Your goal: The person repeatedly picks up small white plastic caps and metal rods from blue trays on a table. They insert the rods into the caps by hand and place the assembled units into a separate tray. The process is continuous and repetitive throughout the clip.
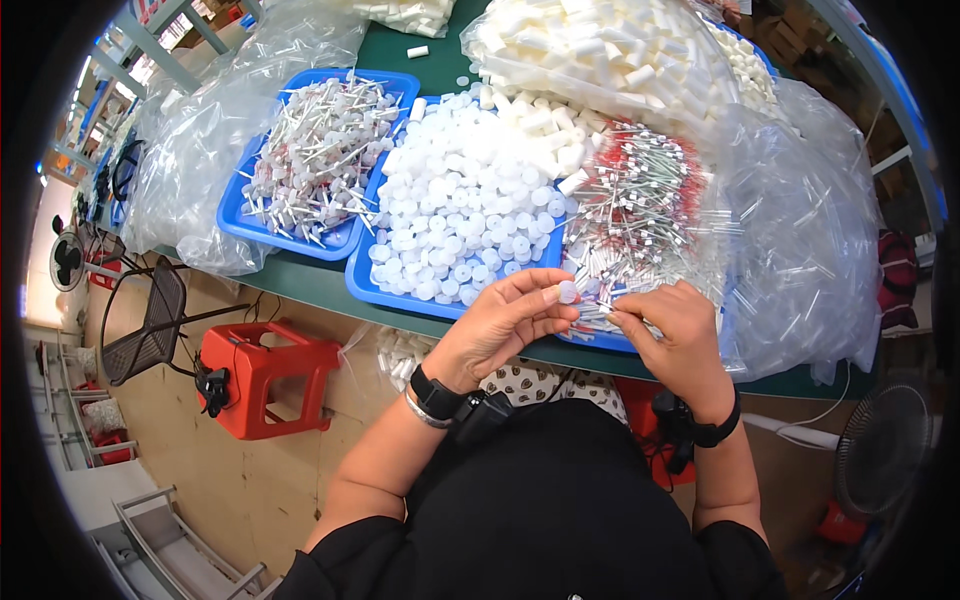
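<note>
My left hand (500, 325) is closed, pinching a small round translucent white cap (567, 292) between thumb and fingertips. Close beside it, my right hand (680, 325) is closed with thumb and forefinger on a thin slender stick (605, 308), mostly hidden by the fingers. Both hands hover over the front edge of the blue trays. Many similar round white caps (440, 225) fill the middle blue tray (400, 297). To its right lies a heap of thin sticks (645, 190) with red and white parts. A left blue tray (283, 243) holds caps with sticks through them (325, 150).
A clear bag of white cylinders (620, 50) lies behind the trays on the green table (440, 327). Crumpled clear plastic bags (800, 230) flank the trays. A red stool (265, 370) and dark chair (145, 330) stand at left; a fan (885, 450) is at right.
</note>
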Demonstrator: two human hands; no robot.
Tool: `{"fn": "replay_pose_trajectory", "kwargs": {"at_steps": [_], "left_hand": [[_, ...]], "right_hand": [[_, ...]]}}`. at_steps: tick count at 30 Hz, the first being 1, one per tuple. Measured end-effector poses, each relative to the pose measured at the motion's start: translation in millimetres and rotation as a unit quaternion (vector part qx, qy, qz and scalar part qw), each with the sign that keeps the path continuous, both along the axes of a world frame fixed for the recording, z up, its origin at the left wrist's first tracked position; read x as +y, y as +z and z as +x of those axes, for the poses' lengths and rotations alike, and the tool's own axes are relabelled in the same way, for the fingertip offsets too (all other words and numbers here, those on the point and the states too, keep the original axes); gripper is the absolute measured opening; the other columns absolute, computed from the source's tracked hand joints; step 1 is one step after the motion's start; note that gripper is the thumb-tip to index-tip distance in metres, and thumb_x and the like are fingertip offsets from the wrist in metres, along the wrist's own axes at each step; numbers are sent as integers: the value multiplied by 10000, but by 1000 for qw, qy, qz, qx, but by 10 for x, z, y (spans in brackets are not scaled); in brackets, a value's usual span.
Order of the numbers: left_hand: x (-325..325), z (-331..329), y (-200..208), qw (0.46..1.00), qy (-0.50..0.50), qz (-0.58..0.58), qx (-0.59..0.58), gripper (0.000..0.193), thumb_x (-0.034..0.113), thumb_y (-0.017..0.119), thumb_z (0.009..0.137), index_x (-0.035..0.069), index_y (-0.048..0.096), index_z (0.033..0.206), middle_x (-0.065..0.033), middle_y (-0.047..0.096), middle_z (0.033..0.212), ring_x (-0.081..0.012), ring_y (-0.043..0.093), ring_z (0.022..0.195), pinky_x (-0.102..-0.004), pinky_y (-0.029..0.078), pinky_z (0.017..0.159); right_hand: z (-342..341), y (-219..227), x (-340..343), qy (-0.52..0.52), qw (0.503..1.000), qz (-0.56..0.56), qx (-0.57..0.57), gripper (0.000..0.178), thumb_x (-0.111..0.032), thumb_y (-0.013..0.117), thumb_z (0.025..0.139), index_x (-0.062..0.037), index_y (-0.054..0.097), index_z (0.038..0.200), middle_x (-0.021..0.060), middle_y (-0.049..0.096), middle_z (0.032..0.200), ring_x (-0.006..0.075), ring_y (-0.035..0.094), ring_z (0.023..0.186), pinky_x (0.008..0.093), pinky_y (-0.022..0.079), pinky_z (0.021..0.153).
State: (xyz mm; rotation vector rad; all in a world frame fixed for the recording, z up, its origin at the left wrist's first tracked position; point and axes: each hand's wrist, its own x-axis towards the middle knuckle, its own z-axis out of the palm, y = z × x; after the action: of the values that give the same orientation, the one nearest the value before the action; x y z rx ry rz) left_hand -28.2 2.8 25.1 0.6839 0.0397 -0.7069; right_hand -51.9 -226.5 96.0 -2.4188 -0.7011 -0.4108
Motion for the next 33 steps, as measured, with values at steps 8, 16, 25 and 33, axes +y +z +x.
{"fn": "replay_pose_trajectory", "kwargs": {"at_steps": [8, 16, 25, 33], "left_hand": [[-39, -25, -65, 998, -1, -45, 41, 320, 159, 611, 990, -3, 576, 1263, -71, 660, 1045, -155, 665, 958, -285, 556, 875], [-83, -41, -102, 997, 15, -54, 55, 322, 161, 621, 984, -1, 574, 1259, -70, 669, 1076, -159, 667, 966, -283, 554, 878], [-98, -57, -84, 998, 23, -30, 54, 314, 161, 614, 988, 3, 572, 1255, -59, 662, 1078, -150, 657, 955, -275, 549, 867], [-121, -80, -61, 999, 29, 8, 35, 294, 143, 651, 965, -4, 609, 1216, -53, 677, 1020, -135, 669, 908, -265, 554, 840]], "right_hand": [[-23, 5, 5, -21, 999, -40, -7, 89, -87, 763, 780, -75, 690, 829, 42, 672, 724, 217, 600, 624, 351, 407, 615], [-31, -4, 2, 8, 996, -78, -34, 98, -86, 760, 765, -87, 680, 823, 27, 568, 658, 214, 545, 616, 361, 394, 603], [-19, -15, -21, 21, 996, -85, -34, 99, -93, 759, 771, -90, 674, 822, 24, 534, 648, 211, 525, 612, 362, 392, 599], [-13, 5, -16, 11, 999, -52, 0, 92, -92, 736, 805, -63, 654, 831, 51, 617, 703, 236, 579, 640, 366, 416, 620]]}}
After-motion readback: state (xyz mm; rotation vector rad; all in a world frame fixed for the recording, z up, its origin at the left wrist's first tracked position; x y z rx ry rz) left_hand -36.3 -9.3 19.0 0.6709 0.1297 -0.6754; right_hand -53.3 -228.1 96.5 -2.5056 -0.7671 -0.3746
